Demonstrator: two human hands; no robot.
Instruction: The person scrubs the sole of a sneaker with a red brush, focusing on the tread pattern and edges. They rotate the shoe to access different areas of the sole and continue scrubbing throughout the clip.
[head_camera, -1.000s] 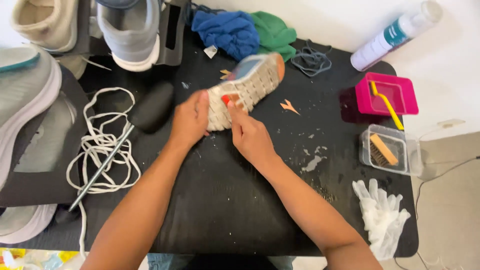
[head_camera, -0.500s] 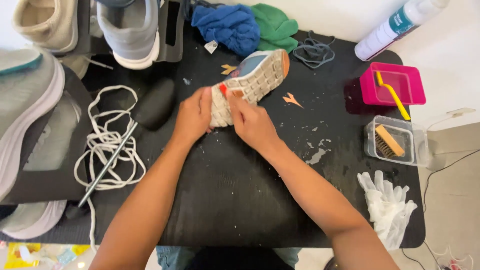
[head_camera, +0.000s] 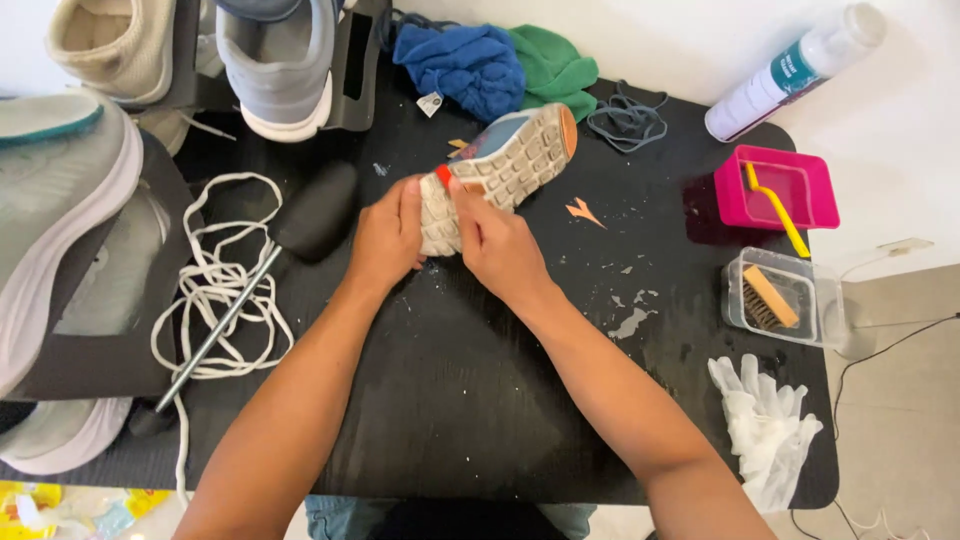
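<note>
Both hands hold one shoe (head_camera: 510, 165) over the middle of the black bench (head_camera: 450, 400), a bit toward the far side. The shoe is turned so its pale bumpy sole faces up, with the toe pointing far and right. The left hand (head_camera: 385, 235) has its grip clenched around the near end of the shoe, at the heel. The right hand (head_camera: 495, 245) also grips that near end from the other side, with its thumb pressed on the sole. A small red bit shows on the shoe just by the fingers.

On the left lies a heap of white laces (head_camera: 215, 290), and a dark brush with a metal handle (head_camera: 260, 280) lies across them. More shoes (head_camera: 270, 60) stand at the far left. A blue cloth (head_camera: 465, 65) and a green cloth (head_camera: 555, 65) sit at the far edge, just behind the shoe. Dark laces (head_camera: 625, 120) lie to the right of them.

On the right is a white spray bottle (head_camera: 790, 70), a pink tub (head_camera: 790, 185) with a yellow brush (head_camera: 775, 210) in it, and a clear tub (head_camera: 785, 300) with a wooden brush (head_camera: 768, 298) inside. White gloves (head_camera: 765, 420) lie at the near right corner. Little scraps dot the bench near the hands.
</note>
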